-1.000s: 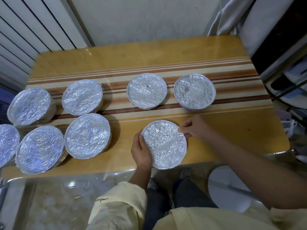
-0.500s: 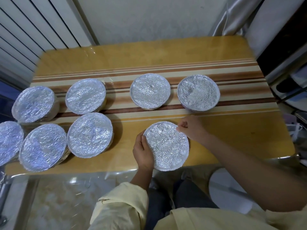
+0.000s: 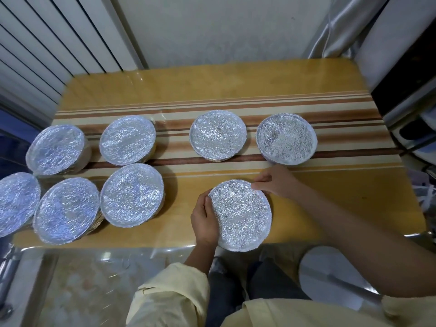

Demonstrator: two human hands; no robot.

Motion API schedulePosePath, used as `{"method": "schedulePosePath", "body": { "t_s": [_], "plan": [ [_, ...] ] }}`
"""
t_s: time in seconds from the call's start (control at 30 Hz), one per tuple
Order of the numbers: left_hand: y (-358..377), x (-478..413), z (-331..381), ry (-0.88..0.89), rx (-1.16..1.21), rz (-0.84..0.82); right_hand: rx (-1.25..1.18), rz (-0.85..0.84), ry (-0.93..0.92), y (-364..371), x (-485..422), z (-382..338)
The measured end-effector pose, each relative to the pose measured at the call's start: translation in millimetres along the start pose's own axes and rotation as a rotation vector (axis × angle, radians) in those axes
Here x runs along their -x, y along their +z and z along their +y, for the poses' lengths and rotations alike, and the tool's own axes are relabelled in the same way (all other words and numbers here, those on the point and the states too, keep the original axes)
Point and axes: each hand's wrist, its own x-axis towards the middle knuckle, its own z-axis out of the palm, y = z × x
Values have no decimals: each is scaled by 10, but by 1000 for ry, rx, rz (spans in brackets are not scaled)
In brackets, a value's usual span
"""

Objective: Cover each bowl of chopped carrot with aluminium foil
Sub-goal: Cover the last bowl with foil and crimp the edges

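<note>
A foil-covered bowl (image 3: 241, 214) sits at the front edge of the wooden table (image 3: 212, 90). My left hand (image 3: 204, 223) curls round its left rim, thumb on the foil. My right hand (image 3: 274, 182) pinches the foil at the far right rim. Two foil-covered bowls stand behind it, one at the middle (image 3: 218, 135) and one to the right (image 3: 286, 142). Several more foil-covered bowls cluster on the left, the nearest (image 3: 132, 194) front of centre. No carrot shows under any foil.
A wall and slatted panel stand behind the table. A dark appliance (image 3: 405, 74) crowds the right edge. A round white stool (image 3: 330, 279) sits below the table at the right. My knees are under the front edge.
Both hands have shifted slightly along the rim of the front bowl, still working the foil edge. The bowl has stayed in place.
</note>
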Motion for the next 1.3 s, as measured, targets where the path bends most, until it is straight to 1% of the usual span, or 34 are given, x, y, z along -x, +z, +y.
{"method": "schedulePosePath", "body": {
  "t_s": [0.07, 0.13, 0.27, 0.37, 0.4, 0.5, 0.57, 0.63, 0.73, 0.83, 0.93, 1.07, 1.13, 1.17, 1.3],
  "plan": [
    [1, -7, 5, -5, -2, 0, -3, 61, -69, 69, -22, -69],
    [4, -8, 7, -2, -7, 0, 12, 68, -105, 123, -43, -81],
    [9, -5, 6, 12, -11, 12, 21, 21, -117, 123, -63, -27],
    [-7, -13, 27, 10, -21, -19, 41, -114, -62, 16, -89, -37],
    [-13, -17, 35, 10, -25, -24, 36, -133, -49, 4, -101, -44],
    [-14, -20, 53, 13, -32, -26, 8, -57, -137, 43, -138, -110],
    [-10, -13, 84, 5, -30, -24, -54, -77, -173, 127, -130, -180],
    [-10, -5, 106, 9, -32, -21, -134, -125, -150, 235, -120, -191],
    [-6, 1, 120, 11, -50, -15, -165, -108, -156, 367, -118, -127],
    [-4, -8, 105, 9, -71, 2, -158, -101, -160, 408, -172, -65],
    [-1, -14, 107, 6, -101, 13, -125, -130, -152, 425, -245, -31],
    [-7, -8, 123, 4, -116, 1, -124, -148, -135, 381, -158, -162],
    [-6, -3, 130, -18, -108, 17, -189, -112, -128, 346, -117, -161],
    [-6, -3, 128, -41, -96, 41, -223, -57, -133, 330, -97, -144],
    [41, 68, 186, -140, -39, 218, -283, 246, -93, 303, 64, 27]
  ]
}}
